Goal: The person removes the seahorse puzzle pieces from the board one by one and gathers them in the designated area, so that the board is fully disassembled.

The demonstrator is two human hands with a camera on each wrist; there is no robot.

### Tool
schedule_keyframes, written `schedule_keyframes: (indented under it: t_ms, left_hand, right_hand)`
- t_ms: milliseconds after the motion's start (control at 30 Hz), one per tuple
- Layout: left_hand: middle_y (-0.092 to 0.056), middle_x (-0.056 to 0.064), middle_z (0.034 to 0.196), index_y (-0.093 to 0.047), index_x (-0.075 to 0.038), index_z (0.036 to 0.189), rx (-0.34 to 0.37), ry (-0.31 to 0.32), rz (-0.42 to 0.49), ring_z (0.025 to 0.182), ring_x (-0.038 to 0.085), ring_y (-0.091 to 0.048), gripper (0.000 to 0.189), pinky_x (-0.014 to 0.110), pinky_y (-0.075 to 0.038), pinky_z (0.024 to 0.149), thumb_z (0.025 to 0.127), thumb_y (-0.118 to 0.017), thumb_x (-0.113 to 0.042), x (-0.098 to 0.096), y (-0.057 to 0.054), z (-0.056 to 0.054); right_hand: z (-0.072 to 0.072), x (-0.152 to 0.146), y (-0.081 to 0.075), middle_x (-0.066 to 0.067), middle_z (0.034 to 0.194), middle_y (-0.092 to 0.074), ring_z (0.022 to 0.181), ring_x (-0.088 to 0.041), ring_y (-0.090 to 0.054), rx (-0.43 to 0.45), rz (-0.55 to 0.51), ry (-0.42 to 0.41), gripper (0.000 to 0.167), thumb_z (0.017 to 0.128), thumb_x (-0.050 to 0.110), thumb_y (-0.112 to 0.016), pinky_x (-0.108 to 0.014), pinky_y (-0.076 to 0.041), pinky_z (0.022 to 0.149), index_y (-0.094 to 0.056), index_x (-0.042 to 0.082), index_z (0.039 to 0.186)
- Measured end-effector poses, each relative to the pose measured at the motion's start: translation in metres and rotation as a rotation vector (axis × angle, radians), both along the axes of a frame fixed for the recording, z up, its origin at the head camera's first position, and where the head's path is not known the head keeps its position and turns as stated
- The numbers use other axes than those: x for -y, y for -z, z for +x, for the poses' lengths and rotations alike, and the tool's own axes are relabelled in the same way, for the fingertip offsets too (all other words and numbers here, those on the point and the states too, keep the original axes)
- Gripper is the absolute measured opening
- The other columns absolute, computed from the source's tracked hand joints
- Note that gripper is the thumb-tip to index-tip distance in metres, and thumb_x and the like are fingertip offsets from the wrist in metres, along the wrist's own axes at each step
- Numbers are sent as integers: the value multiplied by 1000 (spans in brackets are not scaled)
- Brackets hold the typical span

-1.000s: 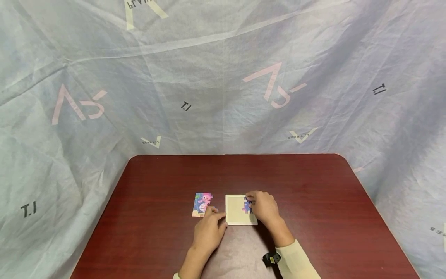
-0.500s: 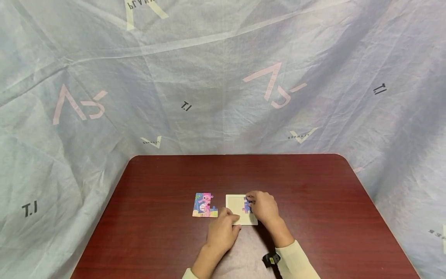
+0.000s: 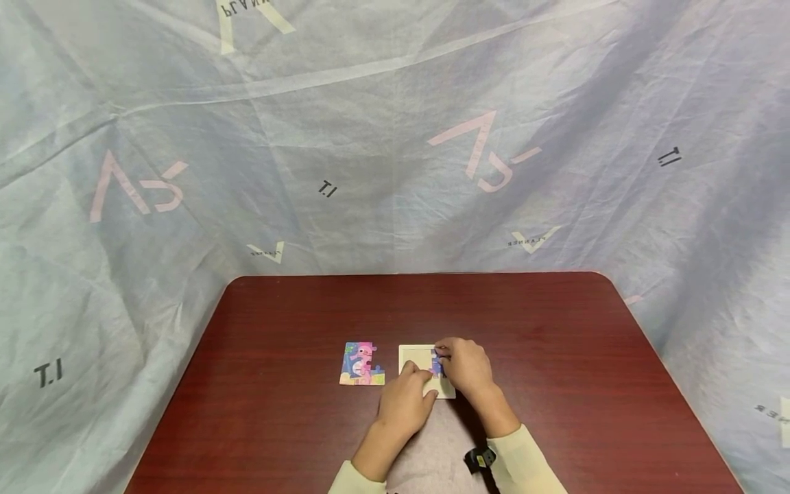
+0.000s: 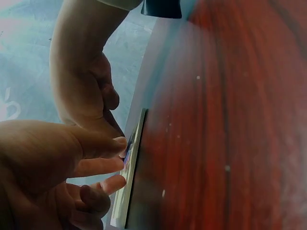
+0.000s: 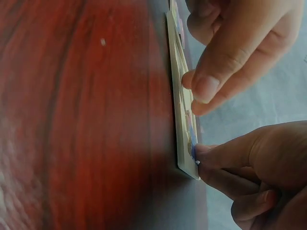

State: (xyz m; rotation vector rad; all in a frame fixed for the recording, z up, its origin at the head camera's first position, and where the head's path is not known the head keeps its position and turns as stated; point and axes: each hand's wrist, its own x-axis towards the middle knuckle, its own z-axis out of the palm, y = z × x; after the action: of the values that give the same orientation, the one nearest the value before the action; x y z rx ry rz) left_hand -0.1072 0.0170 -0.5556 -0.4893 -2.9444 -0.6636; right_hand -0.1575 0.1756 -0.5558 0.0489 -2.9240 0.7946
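Note:
A shallow cream puzzle tray (image 3: pixel 415 353) lies flat on the table in the head view. Joined blue and purple puzzle pieces (image 3: pixel 435 365) lie in its right part. My right hand (image 3: pixel 469 370) is at the tray's right side, thumb and finger pinching a blue piece (image 5: pixel 193 143) by the edge; fingers partly hide it. Over the lower middle of the tray is my left hand (image 3: pixel 404 401), its fingers extended towards the pieces and apart, with nothing visible between them. Left of the tray lies a joined section of pink and blue puzzle (image 3: pixel 359 363) with a pink figure.
The dark red wooden table (image 3: pixel 296 315) carries the tray and puzzle section. Printed grey cloth (image 3: pixel 395 158) hangs around its back and sides. A black device (image 3: pixel 479 460) sits at the right sleeve.
My left hand has moved right, from beside the loose puzzle section to over the tray, uncovering that section's lower right piece. The right hand has stayed in place.

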Motion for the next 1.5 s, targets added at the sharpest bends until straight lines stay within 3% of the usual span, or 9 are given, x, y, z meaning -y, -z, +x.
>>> schedule_keyframes:
  t_ms: [300, 667, 900, 1133, 1500]
  left_hand:
    - [-68, 6, 103, -77, -14, 118, 17, -44, -48, 72, 28, -71, 33, 41, -54, 60, 90, -80, -31, -9, 2, -7]
    - [-69, 5, 97, -79, -13, 108, -4, -64, -110, 76, 26, -73, 25, 44, -57, 62, 90, -80, -31, -16, -3, -12]
    - [-68, 3, 83, -79, -15, 87, -108, -136, -135, 68, 25, -71, 17, 42, -54, 57, 87, -84, -30, -24, 0, -17]
    - [-68, 2, 76, -76, -16, 78, -146, -174, -167, 66, 25, -71, 19, 42, -53, 54, 82, -88, -32, -28, 1, -21]
    - [-68, 3, 82, -78, -15, 87, -151, -175, -203, 66, 24, -71, 26, 41, -54, 54, 81, -88, -38, -29, 0, -21]
  right_hand:
    - [0, 1, 1, -5, 105, -83, 90, -39, -78, -2, 4, -7, 20, 90, 12, -82, -49, -59, 63, -83, 20, 108]
    - [0, 0, 0, -5, 104, -83, 90, -38, -78, -5, 17, -8, 23, 88, 9, -82, -50, -59, 65, -83, 19, 108]
    - [0, -1, 1, -7, 104, -83, 89, -39, -78, -12, 22, -9, 21, 88, 10, -82, -51, -59, 65, -83, 18, 108]
    - [-1, -1, 1, -7, 102, -83, 88, -39, -78, -22, 16, -15, 21, 87, 9, -82, -52, -59, 65, -83, 18, 107]
    - [-1, -1, 1, -6, 102, -83, 88, -39, -78, -21, 8, -13, 19, 88, 13, -84, -52, -59, 65, -83, 17, 107]
